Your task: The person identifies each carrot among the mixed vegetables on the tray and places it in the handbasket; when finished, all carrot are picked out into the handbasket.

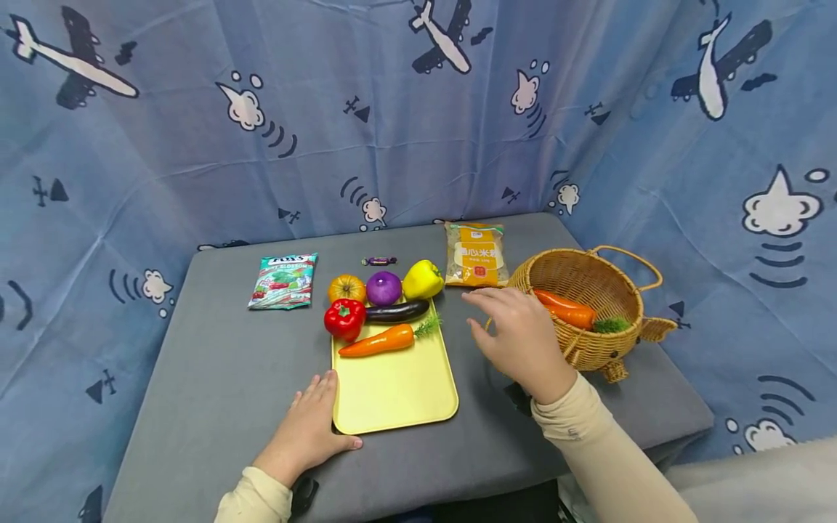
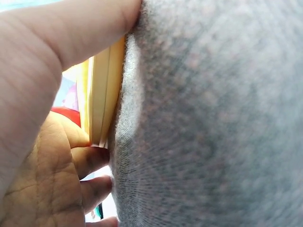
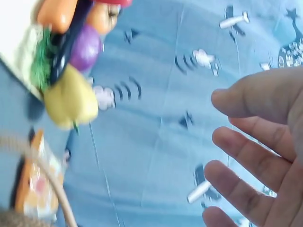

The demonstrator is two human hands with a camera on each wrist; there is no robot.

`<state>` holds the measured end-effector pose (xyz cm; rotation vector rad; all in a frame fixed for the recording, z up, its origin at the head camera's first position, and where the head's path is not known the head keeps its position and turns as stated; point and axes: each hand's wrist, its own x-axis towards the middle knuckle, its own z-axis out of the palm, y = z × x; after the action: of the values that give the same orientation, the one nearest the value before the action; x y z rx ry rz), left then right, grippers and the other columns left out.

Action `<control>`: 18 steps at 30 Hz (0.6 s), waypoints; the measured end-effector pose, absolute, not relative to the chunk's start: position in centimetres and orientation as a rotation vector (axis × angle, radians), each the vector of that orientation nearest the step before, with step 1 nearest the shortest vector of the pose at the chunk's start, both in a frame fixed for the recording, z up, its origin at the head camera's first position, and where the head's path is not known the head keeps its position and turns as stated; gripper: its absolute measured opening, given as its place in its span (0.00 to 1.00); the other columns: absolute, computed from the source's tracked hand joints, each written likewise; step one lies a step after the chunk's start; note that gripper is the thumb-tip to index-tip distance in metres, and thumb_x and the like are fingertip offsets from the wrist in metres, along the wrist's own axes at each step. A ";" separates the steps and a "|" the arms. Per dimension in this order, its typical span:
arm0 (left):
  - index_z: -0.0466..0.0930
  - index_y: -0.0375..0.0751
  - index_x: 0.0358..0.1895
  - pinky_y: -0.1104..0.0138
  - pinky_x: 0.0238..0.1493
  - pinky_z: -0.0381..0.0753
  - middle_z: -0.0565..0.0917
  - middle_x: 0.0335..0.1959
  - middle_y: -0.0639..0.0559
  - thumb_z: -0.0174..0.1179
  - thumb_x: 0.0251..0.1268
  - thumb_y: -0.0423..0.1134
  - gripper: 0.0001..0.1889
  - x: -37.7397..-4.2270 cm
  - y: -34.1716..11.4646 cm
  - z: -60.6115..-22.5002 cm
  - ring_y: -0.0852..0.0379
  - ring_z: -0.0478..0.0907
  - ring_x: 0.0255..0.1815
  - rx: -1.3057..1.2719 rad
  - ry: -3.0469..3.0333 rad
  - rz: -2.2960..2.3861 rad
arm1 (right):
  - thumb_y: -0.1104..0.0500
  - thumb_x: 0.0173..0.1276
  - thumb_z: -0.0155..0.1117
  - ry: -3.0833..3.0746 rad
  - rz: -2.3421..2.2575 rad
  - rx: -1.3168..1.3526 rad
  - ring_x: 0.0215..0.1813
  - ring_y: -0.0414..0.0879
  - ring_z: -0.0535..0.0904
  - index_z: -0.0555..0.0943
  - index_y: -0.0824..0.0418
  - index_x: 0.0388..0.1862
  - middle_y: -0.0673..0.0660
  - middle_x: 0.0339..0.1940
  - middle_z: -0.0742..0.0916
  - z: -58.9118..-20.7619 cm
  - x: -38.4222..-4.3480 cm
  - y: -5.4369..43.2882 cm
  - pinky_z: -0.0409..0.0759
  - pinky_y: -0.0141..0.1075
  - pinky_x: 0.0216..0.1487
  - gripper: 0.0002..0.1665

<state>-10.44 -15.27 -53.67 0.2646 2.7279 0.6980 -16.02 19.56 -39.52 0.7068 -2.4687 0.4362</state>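
A yellow tray [image 1: 399, 396] lies on the grey table. My left hand [image 1: 310, 421] rests at its near left corner, fingers extended along the left side and thumb by the front edge. On the tray's far half are a carrot [image 1: 379, 343], an eggplant [image 1: 397, 312] and a red bell pepper [image 1: 344, 320]. Around its far edge sit a small orange pumpkin [image 1: 346, 288], a purple round vegetable [image 1: 383, 289] and a yellow bell pepper [image 1: 423, 280]. My right hand [image 1: 519, 338] hovers with nothing in it, fingers spread, between tray and wicker basket [image 1: 546, 267]. Another carrot [image 1: 569, 311] lies inside the basket.
A green-and-white candy bag [image 1: 284, 282] lies at the back left. Behind the vegetables is a small purple-wrapped candy [image 1: 379, 261]. A bag of grain [image 1: 476, 254] stands beside the basket's far left side. Blue patterned curtains [image 1: 392, 145] hang behind the table.
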 end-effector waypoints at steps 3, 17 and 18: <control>0.51 0.26 0.84 0.33 0.79 0.52 0.58 0.84 0.32 0.84 0.49 0.60 0.69 -10.5 -15.3 -53.7 0.31 0.52 0.85 0.263 2.730 0.694 | 0.59 0.60 0.84 -2.505 0.415 0.759 0.54 0.56 0.87 0.91 0.59 0.57 0.56 0.54 0.91 -40.2 -16.2 17.7 0.85 0.54 0.53 0.24; 0.52 0.25 0.84 0.34 0.78 0.54 0.60 0.83 0.32 0.84 0.49 0.60 0.68 -10.4 -15.3 -53.6 0.31 0.54 0.84 0.296 2.764 0.699 | 0.56 0.67 0.79 -2.852 0.395 0.900 0.55 0.57 0.82 0.89 0.58 0.61 0.58 0.60 0.88 -46.3 -20.2 11.1 0.84 0.50 0.54 0.24; 0.52 0.25 0.84 0.34 0.78 0.55 0.60 0.83 0.32 0.84 0.49 0.61 0.68 -10.4 -15.3 -53.7 0.31 0.54 0.84 0.296 2.761 0.698 | 0.56 0.67 0.79 -2.866 0.392 0.904 0.55 0.57 0.82 0.89 0.59 0.61 0.58 0.61 0.87 -46.9 -20.5 10.8 0.83 0.49 0.54 0.24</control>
<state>-10.40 -15.32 -53.70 0.2960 2.7611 0.6981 -20.54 10.85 -46.94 0.9043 -2.8663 0.3920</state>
